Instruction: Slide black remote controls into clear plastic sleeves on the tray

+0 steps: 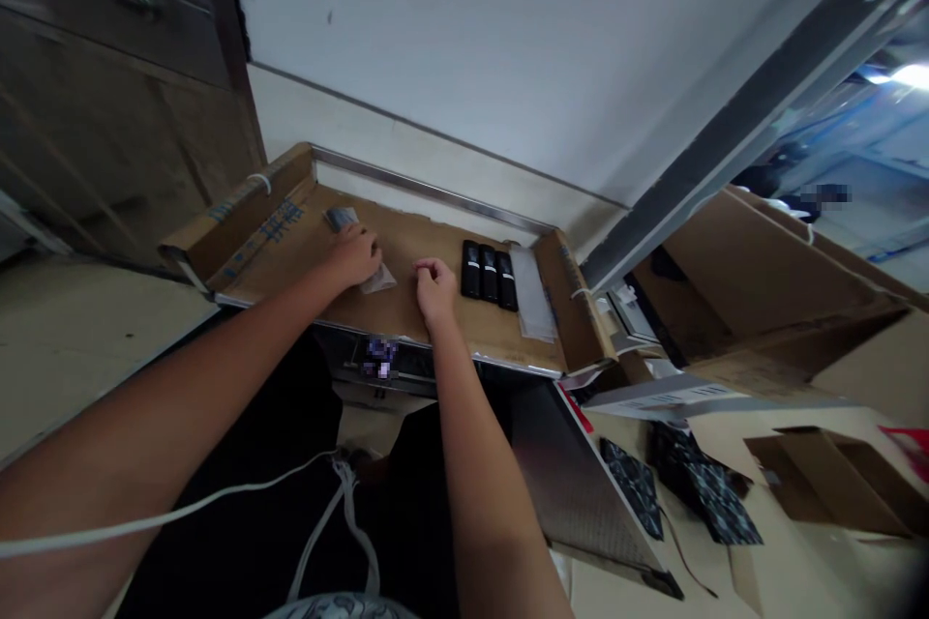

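Observation:
On the cardboard-lined shelf (pixel 406 309), my left hand (pixel 355 254) rests with curled fingers on a clear plastic bag (pixel 378 280). The bag's dark end (pixel 340 217) shows beyond the fingers. Closer to the middle, my right hand (pixel 435 288) is held just above the cardboard with its fingers bent together; whatever is between them is too small to tell. Right of it lie three black packs (pixel 489 276) side by side, each with a white label. A stack of clear, whitish plastic bags (pixel 533 295) lies beside them.
Folded cardboard edges (pixel 243 213) bound the shelf at left and right. A wall (pixel 435 39) rises behind it. At the right stand a large open carton (pixel 769 280) and a metal post. Dark patterned bags (pixel 701 484) and another carton (pixel 842 484) lie on the floor.

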The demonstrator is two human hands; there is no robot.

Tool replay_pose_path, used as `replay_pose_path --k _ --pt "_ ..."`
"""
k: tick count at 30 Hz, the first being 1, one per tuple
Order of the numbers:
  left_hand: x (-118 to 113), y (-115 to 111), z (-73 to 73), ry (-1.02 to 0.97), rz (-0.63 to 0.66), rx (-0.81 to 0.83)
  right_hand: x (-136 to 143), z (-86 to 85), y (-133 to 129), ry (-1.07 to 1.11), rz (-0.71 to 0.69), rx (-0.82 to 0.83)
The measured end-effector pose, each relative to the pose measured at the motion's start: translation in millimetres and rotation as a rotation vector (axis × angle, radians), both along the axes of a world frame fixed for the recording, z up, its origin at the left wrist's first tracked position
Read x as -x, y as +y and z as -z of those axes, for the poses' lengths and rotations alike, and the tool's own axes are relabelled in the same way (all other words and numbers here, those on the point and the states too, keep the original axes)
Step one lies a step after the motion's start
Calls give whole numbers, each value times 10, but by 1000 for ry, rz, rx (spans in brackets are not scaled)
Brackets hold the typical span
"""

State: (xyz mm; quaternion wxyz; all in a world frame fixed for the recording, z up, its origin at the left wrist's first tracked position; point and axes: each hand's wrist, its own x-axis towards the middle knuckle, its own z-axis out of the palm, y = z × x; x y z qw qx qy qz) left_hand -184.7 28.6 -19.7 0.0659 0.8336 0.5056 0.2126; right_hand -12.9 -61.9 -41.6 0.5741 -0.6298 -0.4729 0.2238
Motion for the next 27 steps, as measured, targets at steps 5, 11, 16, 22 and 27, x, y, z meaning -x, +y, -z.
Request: replay_pose_path --k 5,11,16,22,27 --pt "407 307 18 92 -11 29 55 -40 5 12 -7 4" --pt "792 524 45 122 -27 -27 45 -170 -55 88 -16 4" --pt "834 482 -45 128 -1 -138 787 -256 -693 487 -323 59" --pt "254 16 -121 -118 45 -256 2161 -217 -1609 1290 -487 303" --pt "15 -110 55 -159 20 -152 2149 -179 -1864 1378 -597 496"
